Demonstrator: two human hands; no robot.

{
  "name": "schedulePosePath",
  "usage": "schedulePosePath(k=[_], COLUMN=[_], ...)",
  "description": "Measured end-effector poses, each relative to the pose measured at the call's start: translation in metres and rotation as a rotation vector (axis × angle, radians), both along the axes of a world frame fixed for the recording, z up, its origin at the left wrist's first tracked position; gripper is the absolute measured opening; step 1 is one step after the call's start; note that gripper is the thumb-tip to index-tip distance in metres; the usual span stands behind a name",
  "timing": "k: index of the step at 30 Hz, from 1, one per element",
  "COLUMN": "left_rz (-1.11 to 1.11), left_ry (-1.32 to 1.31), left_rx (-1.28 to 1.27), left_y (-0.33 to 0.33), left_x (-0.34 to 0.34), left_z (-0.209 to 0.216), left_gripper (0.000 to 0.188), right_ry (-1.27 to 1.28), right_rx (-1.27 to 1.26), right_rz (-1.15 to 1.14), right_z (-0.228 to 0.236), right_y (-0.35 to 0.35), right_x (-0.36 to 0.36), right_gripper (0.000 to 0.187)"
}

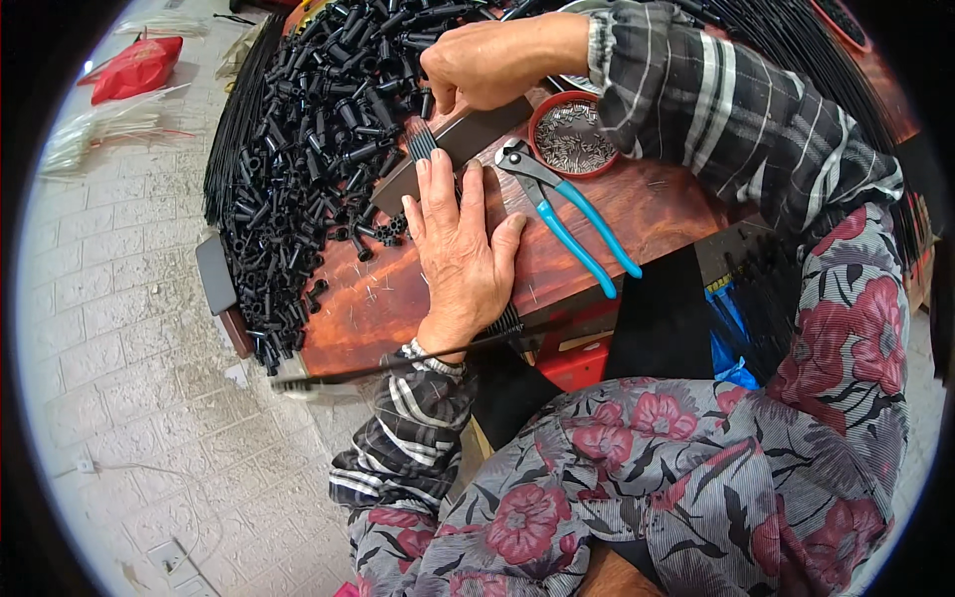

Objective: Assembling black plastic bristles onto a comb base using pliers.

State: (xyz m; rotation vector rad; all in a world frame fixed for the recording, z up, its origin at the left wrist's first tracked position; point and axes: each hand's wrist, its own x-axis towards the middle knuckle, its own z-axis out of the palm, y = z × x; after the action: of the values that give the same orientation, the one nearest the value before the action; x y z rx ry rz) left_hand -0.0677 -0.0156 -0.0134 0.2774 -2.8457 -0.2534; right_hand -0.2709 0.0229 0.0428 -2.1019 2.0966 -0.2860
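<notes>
Thin black rods [422,142], a small bundle of them lined up side by side, lay on a dark flat strip [460,147] near the middle of the reddish wooden bench [637,214], and that's where both hands were busy. The left hand [460,251] was pressed flat on top of them, fingers stretched out wide and close together, holding nothing, just pinning the rods down, whose near ends poked out past the wrist. The right hand [494,62] came in from the far right with fingers curled down at the rods' far tips; looked like it was pinching something small there, but I honestly couldn't tell what, or if anything. To the left and far side sat a huge heap of black plastic tubes [308,159], spilling toward the bench edge. Just right of the hands were blue-handled pliers [569,214], lying untouched, and beyond them a round red dish of tiny metal bits [571,135]. Going by that heap and the long rod bundles [796,60] at the far right, I'd say most of the work was still left, with this one bundle only partway handled.
</notes>
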Motion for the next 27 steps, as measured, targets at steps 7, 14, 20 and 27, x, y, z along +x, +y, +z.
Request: schedulePosePath(k=[7, 14, 20, 27], left_rz=[-0.014, -0.034, 0.015, 0.001], left_ry=[0.009, 0.025, -0.010, 0.018], left_rx=[-0.001, 0.004, -0.005, 0.003], left_y=[0.000, 0.007, -0.003, 0.000], left_x=[-0.002, -0.007, 0.000, -0.002], left_z=[0.000, 0.005, -0.001, 0.002], left_gripper=[0.055, 0.054, 0.054, 0.053], right_ry=[-0.181, -0.315, -0.348, -0.346], right_rx=[-0.084, -0.074, -0.091, 0.025], right_rz=[-0.082, 0.062, 0.076, -0.024], right_z=[0.005, -0.010, -0.019, 0.003], right_y=[-0.001, 0.001, -0.021, -0.012], right_x=[-0.001, -0.011, -0.001, 0.010], right_gripper=[0.012, 0.029, 0.028, 0.026])
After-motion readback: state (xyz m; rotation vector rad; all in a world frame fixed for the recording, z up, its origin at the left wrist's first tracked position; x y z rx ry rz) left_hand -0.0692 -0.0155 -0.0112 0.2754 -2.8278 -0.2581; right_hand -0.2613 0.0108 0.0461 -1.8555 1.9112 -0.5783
